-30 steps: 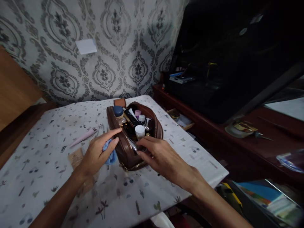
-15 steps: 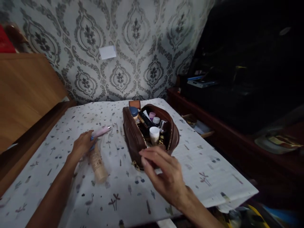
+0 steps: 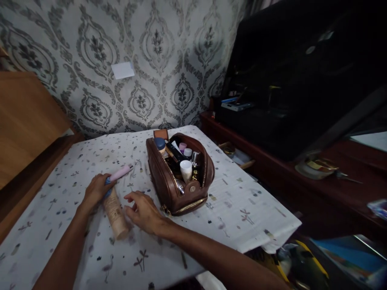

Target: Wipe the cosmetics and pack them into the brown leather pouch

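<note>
My left hand [image 3: 97,188] is closed around a pale pink tube [image 3: 120,172] with a silver end, at the left of the table. Some blue shows by its fingertips. Just below lies a beige squeeze tube [image 3: 116,217]; its upper end reaches my left fingers, and whether they hold it too I cannot tell. My right hand [image 3: 144,210] hovers beside the beige tube, fingers loosely bent and apart, holding nothing. Behind it stands a brown makeup bag [image 3: 160,173], unzipped. Inside are a white-capped bottle [image 3: 186,170], a blue-lidded jar [image 3: 160,144] and several other cosmetics.
A white patterned cloth [image 3: 238,201] covers the table. To the left rises a wooden panel [image 3: 27,121]. On the right, a dark red cabinet [image 3: 272,177] carries a large black screen [image 3: 287,80] and a roll of tape [image 3: 316,167]. An open drawer [image 3: 238,155] sticks out beyond the bag.
My right hand has moved left, from the front of the makeup bag to beside the beige tube. My left hand keeps the pink tube. The view has swung slightly right.
</note>
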The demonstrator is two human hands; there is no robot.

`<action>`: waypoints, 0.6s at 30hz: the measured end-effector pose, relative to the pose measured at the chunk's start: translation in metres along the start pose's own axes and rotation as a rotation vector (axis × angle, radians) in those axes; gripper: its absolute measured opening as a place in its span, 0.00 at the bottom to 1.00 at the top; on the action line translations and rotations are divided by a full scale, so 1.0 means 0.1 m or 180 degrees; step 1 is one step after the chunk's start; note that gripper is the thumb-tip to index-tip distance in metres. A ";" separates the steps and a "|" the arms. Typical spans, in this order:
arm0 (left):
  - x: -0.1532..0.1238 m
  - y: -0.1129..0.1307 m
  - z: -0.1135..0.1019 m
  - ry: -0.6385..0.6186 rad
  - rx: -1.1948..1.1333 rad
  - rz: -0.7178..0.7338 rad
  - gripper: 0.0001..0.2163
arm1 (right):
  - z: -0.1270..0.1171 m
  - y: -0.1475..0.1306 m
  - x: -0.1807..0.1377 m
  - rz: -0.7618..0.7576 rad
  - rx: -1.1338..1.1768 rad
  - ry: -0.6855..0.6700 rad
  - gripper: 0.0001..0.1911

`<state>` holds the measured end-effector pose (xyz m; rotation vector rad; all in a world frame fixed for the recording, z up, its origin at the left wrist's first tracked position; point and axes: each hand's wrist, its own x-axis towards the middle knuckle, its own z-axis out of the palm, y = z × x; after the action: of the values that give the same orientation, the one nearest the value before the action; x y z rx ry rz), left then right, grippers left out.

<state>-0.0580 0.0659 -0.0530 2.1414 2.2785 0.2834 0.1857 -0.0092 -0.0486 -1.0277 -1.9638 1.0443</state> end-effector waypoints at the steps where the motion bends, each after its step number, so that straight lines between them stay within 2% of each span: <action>1: 0.01 -0.03 0.01 0.0010 -0.0110 0.0021 0.21 | 0.03 0.05 0.01 0.0086 0.0068 0.0055 0.14; 4: 0.03 -0.12 0.01 -0.0025 -0.0546 0.0012 0.21 | 0.08 0.22 0.02 0.0273 0.0354 0.0208 0.15; 6: 0.02 -0.16 -0.06 -0.0053 -0.0965 0.0096 0.24 | 0.11 0.30 0.03 0.0500 0.0792 0.0293 0.18; 9: -0.05 -0.17 -0.23 -0.0146 -0.1531 0.0381 0.30 | 0.15 0.36 0.08 0.0876 0.1727 0.0374 0.24; 12: -0.12 -0.11 -0.42 -0.0310 -0.1769 0.0764 0.32 | 0.16 0.35 0.14 0.0887 0.2465 0.0428 0.32; 15: -0.17 -0.02 -0.52 -0.0497 -0.1799 0.1042 0.29 | 0.16 0.35 0.15 0.0766 0.2649 0.0539 0.26; 18: -0.19 0.03 -0.54 -0.0616 -0.1840 0.1048 0.29 | 0.15 0.37 0.12 0.0736 0.2555 0.0600 0.19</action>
<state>-0.0605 0.0404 -0.0013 2.0899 1.4902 0.6155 0.1800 0.0102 -0.0852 -0.8477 -1.1065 1.6067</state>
